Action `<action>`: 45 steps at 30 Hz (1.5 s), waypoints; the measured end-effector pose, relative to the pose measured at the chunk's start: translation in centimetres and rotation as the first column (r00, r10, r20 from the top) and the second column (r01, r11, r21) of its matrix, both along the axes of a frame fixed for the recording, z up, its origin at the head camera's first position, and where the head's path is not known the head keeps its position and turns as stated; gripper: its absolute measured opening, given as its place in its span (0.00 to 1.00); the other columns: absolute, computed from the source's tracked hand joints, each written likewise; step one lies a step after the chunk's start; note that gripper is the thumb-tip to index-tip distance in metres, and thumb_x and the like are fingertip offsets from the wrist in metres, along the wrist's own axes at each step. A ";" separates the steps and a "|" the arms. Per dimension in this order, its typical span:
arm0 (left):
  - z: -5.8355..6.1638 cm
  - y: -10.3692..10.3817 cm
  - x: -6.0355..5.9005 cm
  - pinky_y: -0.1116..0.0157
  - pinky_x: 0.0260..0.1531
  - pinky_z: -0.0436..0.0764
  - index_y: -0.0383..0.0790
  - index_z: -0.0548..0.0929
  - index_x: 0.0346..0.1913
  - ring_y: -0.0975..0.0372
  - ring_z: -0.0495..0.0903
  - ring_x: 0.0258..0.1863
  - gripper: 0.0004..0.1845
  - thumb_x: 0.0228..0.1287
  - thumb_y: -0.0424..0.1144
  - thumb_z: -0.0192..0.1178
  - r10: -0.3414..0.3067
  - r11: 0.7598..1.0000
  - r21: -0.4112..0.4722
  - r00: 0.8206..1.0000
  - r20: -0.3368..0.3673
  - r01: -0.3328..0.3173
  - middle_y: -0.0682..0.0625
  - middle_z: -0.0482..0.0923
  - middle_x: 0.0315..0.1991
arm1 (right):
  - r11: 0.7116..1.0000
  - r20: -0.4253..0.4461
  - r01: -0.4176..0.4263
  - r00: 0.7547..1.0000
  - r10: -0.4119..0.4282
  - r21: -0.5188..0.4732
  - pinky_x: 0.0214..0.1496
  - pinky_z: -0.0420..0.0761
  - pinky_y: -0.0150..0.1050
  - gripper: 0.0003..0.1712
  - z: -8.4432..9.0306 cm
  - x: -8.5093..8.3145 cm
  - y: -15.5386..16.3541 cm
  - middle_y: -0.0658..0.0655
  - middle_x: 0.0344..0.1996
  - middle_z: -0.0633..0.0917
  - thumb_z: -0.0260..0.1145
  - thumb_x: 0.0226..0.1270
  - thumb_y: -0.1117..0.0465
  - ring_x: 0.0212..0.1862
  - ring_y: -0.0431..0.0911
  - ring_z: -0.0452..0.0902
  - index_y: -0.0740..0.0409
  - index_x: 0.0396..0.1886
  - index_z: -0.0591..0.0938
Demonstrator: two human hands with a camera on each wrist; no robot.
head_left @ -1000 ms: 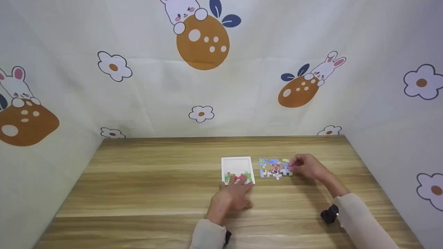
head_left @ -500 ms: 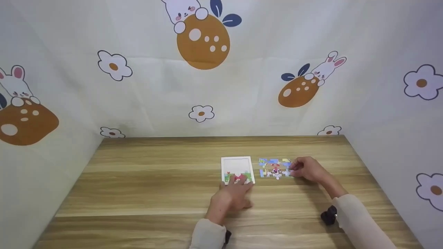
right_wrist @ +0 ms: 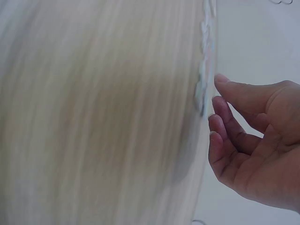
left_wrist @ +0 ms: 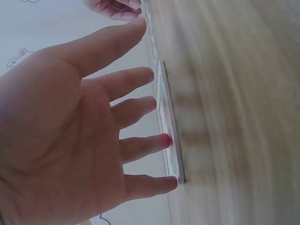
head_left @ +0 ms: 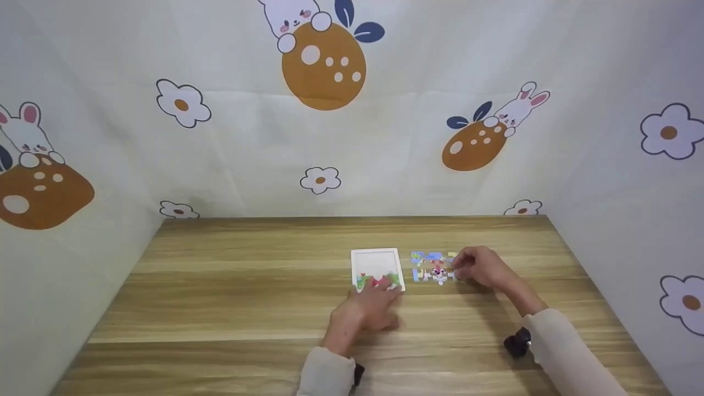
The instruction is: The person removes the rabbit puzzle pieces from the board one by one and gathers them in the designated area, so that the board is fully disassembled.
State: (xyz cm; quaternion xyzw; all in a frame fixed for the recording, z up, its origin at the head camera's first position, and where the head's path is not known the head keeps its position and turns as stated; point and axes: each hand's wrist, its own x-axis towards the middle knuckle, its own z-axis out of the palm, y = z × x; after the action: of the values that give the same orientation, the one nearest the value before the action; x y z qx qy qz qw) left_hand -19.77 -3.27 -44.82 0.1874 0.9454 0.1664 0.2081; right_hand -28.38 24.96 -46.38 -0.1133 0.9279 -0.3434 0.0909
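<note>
My left hand (head_left: 366,311) lies at the near edge of a white-rimmed puzzle tray (head_left: 353,267), fingers stretched onto its lower part. Green and red picture pieces (head_left: 363,280) fill that bottom strip, partly covered by the fingers; the upper part shows a bare pale base. In the left wrist view the straight fingers (left_wrist: 133,110) are spread, tips right at the tray (left_wrist: 174,140). Just right of the tray is a group of loose jigsaw pieces (head_left: 438,273), one with an animal face. My right hand (head_left: 481,267) touches their right end, fingers loosely bent, nothing visible between thumb and fingers.
Everything lies on a wood-grain table (head_left: 231,286). A pale curtain (head_left: 247,137) printed with rabbits and flowers stands behind and at both sides. Dark wrist devices show beside both sleeves, the right one (head_left: 517,343) close over the table.
My right hand has shifted slightly left, over the right end of the loose jigsaw pieces. The left hand has stayed nearly in place on the tray.
</note>
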 end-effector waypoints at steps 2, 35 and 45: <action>0.1 -0.3 0.0 0.37 0.76 0.52 0.53 0.65 0.76 0.49 0.49 0.81 0.35 0.69 0.52 0.60 -0.001 1.000 0.005 1.000 -0.008 0.001 0.52 0.52 0.81 | 1.000 -0.018 -0.012 1.000 0.012 -0.003 0.36 0.77 0.33 0.05 0.3 0.1 -0.8 0.58 0.35 0.87 0.71 0.62 0.69 0.35 0.43 0.76 0.64 0.37 0.86; -0.4 1.3 0.5 0.36 0.74 0.56 0.61 0.60 0.78 0.52 0.52 0.81 0.37 0.68 0.52 0.60 -0.086 0.987 -0.139 0.995 -0.044 0.079 0.53 0.55 0.80 | 0.954 -0.009 -0.298 0.955 0.298 -0.040 0.44 0.79 0.36 0.06 1.2 -1.8 -13.4 0.57 0.37 0.88 0.67 0.67 0.66 0.38 0.42 0.78 0.62 0.41 0.87; -0.7 0.5 0.6 0.37 0.74 0.57 0.59 0.59 0.78 0.51 0.52 0.81 0.38 0.67 0.52 0.61 -0.107 0.988 -0.121 0.993 -0.053 0.100 0.51 0.55 0.80 | 0.916 0.048 -0.393 0.916 0.398 -0.081 0.44 0.81 0.34 0.07 0.2 -2.9 -15.3 0.60 0.38 0.89 0.67 0.67 0.69 0.39 0.41 0.80 0.64 0.42 0.87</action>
State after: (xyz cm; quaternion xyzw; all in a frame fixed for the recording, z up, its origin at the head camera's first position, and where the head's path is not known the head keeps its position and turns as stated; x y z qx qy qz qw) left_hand -19.18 -2.72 -45.51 0.2284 0.9484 0.0934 0.1992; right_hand -31.23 9.68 -46.14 -0.2907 0.8700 -0.3533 0.1838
